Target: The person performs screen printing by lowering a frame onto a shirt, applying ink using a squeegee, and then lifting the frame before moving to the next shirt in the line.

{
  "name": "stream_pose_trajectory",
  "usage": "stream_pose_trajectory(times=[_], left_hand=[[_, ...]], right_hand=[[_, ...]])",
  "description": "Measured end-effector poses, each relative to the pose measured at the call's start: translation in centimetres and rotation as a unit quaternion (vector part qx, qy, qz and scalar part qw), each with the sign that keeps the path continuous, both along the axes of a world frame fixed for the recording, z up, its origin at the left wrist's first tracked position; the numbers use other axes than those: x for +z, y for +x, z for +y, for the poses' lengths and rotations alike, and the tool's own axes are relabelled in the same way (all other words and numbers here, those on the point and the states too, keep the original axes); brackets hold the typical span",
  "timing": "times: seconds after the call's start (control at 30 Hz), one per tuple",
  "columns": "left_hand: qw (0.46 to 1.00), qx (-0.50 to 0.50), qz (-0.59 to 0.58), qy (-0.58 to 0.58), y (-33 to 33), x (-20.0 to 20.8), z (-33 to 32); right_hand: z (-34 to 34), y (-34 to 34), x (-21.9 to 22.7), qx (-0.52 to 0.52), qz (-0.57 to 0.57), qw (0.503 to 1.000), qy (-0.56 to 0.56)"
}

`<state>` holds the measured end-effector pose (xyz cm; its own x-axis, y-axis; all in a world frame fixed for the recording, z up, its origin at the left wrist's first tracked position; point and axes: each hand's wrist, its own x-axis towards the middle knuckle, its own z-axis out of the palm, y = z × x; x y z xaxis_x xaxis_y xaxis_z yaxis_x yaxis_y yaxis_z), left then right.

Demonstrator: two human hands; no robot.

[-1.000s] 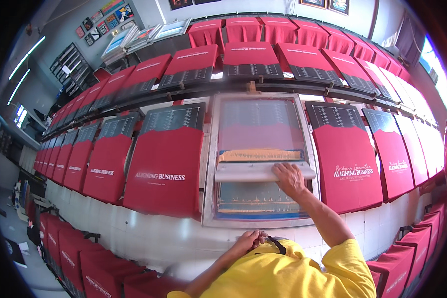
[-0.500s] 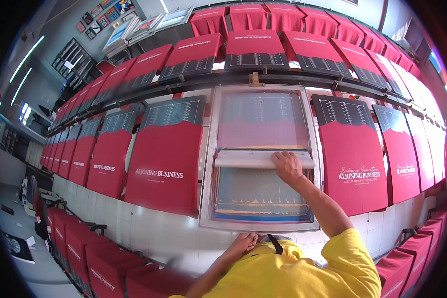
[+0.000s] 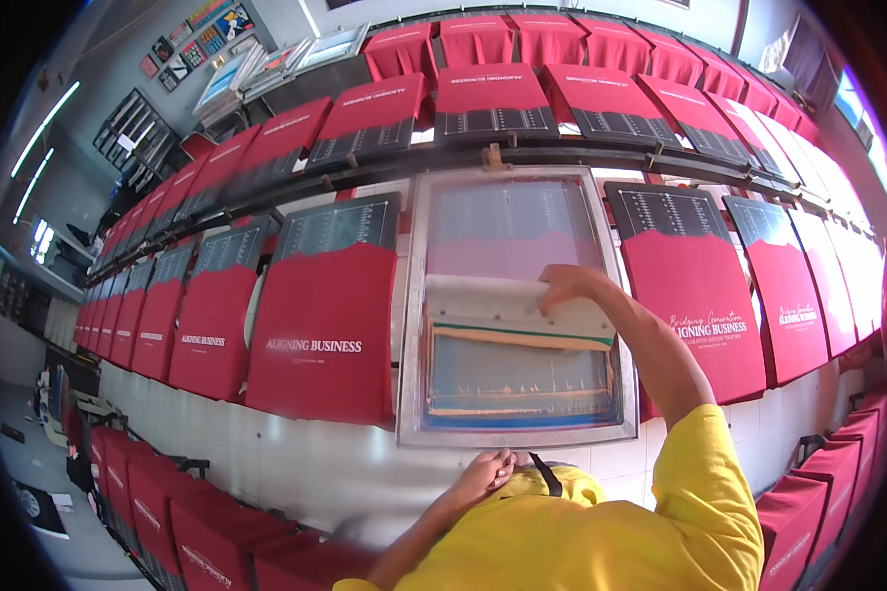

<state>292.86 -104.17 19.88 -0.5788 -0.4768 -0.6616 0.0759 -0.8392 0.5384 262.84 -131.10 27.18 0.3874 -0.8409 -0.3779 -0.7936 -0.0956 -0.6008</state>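
My right hand (image 3: 568,288) grips the pale, wide handle of a squeegee (image 3: 488,303) from its right part. The squeegee lies across a screen-printing frame (image 3: 522,438), tipped so that its green blade edge and a band of tan ink face me. Inside the metal frame, the mesh (image 3: 512,369) shows streaks of tan ink toward its near end. My left hand (image 3: 488,473) is closed, fingers curled, by my waist at the near side of the frame; nothing shows sticking out of it. What lies beneath the screen is only dimly visible through the mesh.
Red printed shirts on black boards flank the frame, one at left (image 3: 320,325) and one at right (image 3: 695,305). A dark rail (image 3: 365,175) runs behind it, with more shirt rows beyond. Other red shirts (image 3: 217,537) lie behind me. Spare screens (image 3: 335,47) stand at far left.
My right wrist has turned, and the squeegee has tipped over so its blade and inked side now show toward me. My left hand stays closed near my waist. The view has shifted slightly.
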Motion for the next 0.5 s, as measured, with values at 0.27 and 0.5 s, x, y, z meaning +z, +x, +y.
stream_pose_trajectory(times=[0.27, 0.5], left_hand=[[0.993, 0.013, 0.076, 0.085, 0.6, -2.9, 0.1], [0.986, -0.068, -0.052, -0.143, 1.2, 1.1, 0.0]], right_hand=[[19.1, 5.1, -0.8, 0.002, 0.097, 0.973, -0.21], [24.2, 7.3, -3.3, -0.032, 0.121, 0.946, -0.299]])
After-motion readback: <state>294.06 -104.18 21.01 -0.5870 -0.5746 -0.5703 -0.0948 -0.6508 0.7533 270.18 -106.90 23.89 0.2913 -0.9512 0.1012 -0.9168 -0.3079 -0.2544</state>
